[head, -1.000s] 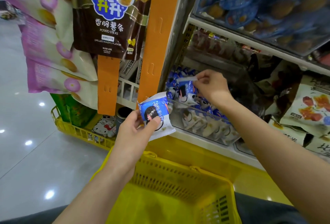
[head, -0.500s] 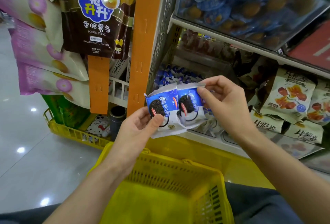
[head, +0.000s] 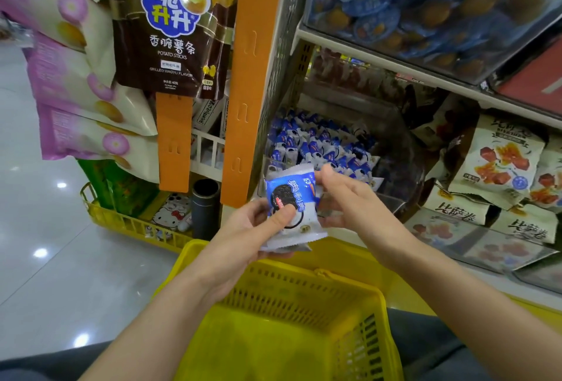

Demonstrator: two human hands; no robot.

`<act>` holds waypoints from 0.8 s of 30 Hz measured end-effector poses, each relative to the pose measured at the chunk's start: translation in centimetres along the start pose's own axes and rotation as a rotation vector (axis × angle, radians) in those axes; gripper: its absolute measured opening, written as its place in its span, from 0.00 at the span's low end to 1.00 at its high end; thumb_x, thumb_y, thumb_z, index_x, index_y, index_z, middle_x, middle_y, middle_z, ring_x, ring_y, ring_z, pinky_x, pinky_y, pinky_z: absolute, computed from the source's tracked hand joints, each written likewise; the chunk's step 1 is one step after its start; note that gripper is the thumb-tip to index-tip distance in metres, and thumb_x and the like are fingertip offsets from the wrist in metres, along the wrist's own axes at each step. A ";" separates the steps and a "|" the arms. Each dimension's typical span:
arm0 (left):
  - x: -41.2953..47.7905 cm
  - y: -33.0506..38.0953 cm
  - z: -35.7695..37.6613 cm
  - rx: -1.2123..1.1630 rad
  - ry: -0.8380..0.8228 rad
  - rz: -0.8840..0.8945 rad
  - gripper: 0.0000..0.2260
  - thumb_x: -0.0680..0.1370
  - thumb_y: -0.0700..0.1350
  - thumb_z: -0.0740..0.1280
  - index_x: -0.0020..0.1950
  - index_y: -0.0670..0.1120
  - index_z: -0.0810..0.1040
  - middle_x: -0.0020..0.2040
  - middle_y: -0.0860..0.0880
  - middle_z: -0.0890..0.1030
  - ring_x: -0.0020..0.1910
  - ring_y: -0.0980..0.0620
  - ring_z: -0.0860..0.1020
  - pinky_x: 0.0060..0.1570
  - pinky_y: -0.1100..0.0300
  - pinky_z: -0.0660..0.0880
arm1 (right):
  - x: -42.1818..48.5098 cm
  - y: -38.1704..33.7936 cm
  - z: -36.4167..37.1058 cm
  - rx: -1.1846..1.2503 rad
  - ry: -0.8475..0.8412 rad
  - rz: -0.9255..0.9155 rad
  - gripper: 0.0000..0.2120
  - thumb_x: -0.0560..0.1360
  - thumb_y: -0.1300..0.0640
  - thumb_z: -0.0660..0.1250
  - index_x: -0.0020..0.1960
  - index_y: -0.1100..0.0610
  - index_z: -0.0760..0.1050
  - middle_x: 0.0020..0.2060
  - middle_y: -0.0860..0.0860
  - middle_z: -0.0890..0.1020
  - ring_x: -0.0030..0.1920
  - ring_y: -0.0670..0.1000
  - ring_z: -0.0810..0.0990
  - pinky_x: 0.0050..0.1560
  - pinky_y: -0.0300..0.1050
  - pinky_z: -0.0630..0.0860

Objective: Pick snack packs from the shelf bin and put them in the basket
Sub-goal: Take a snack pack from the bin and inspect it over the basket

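Head | snack packs (head: 292, 207) pinched in left hand (head: 243, 228) | right hand (head: 343, 201) touching | over basket (head: 304, 286)

Blue-and-white plastic snack packs (head: 290, 207) printed with a dark sandwich cookie are held stacked in the left hand (head: 243, 234), the thumb pressed on the front one. Their right edge is touched by the fingers of the right hand (head: 343, 201). Below the fingers, a yellow plastic slotted basket (head: 304, 298) is seen. Beyond the fingertips, a clear plastic shelf bin (head: 401, 174) of similar packs is seen.
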State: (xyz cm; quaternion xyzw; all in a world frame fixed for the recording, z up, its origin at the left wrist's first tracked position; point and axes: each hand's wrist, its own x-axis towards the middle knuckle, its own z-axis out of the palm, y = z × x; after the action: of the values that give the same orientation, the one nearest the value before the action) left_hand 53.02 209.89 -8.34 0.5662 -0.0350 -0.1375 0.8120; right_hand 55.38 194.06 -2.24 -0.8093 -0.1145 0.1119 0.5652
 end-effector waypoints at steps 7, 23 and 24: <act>0.2 0.1 -0.6 0.018 0.165 0.005 0.29 0.61 0.58 0.73 0.59 0.49 0.75 0.52 0.50 0.82 0.49 0.49 0.82 0.50 0.50 0.78 | 1.2 -0.5 -0.4 -0.126 0.112 -0.141 0.05 0.74 0.57 0.68 0.45 0.57 0.80 0.39 0.51 0.84 0.41 0.48 0.81 0.46 0.43 0.78; 0.8 1.3 -1.8 -0.107 0.549 0.171 0.08 0.77 0.44 0.65 0.55 0.49 0.74 0.49 0.47 0.82 0.44 0.54 0.82 0.31 0.65 0.77 | 13.3 1.5 -3.3 -0.481 0.289 0.198 0.08 0.71 0.56 0.72 0.38 0.58 0.75 0.33 0.52 0.79 0.32 0.47 0.80 0.23 0.35 0.76; 0.9 1.3 -1.7 -0.093 0.563 0.181 0.07 0.77 0.44 0.65 0.55 0.50 0.74 0.49 0.48 0.82 0.44 0.54 0.82 0.32 0.64 0.78 | 13.4 1.4 -3.3 -0.516 0.262 0.212 0.08 0.71 0.56 0.72 0.39 0.59 0.76 0.33 0.52 0.79 0.32 0.47 0.80 0.24 0.36 0.77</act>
State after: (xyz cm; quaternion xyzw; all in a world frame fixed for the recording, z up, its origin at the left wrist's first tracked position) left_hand 54.50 211.65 -7.84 0.5388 0.1474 0.0962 0.8238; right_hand 69.22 194.88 -3.14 -0.9410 0.0197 0.0324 0.3362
